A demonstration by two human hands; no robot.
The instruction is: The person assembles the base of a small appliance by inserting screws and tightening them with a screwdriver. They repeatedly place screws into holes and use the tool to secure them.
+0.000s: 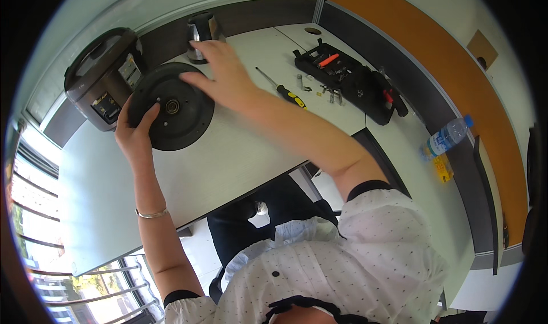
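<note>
- Our left hand [136, 129] grips a round black disc [191, 121] at its eight o'clock edge, thumb laid across the face, fingers mostly hidden behind.
- The disc, with a brassy ring [172, 106] at its centre, faces us at the left of the white table [228, 170]; whether its lower edge rests there, we cannot tell.
- Our right hand [222, 76], slightly blurred, is open at the disc's two o'clock, fingers spread and thumb over the rim; we cannot tell if it touches.
- At ten o'clock from the disc, just beside it, stands a brown rice cooker [103, 76].
- At one o'clock, a metal kettle [201, 27] stands behind our right fingers.
- At three o'clock, a yellow-and-black screwdriver [283, 91] lies on the table, its tip toward ten o'clock.
- Farther along three o'clock, small metal parts [332, 93] lie beside an open black tool case [365, 93].
- Well beyond, just past three o'clock, a clear bottle with a blue cap [448, 137] leans by a yellow pack [443, 168].
</note>
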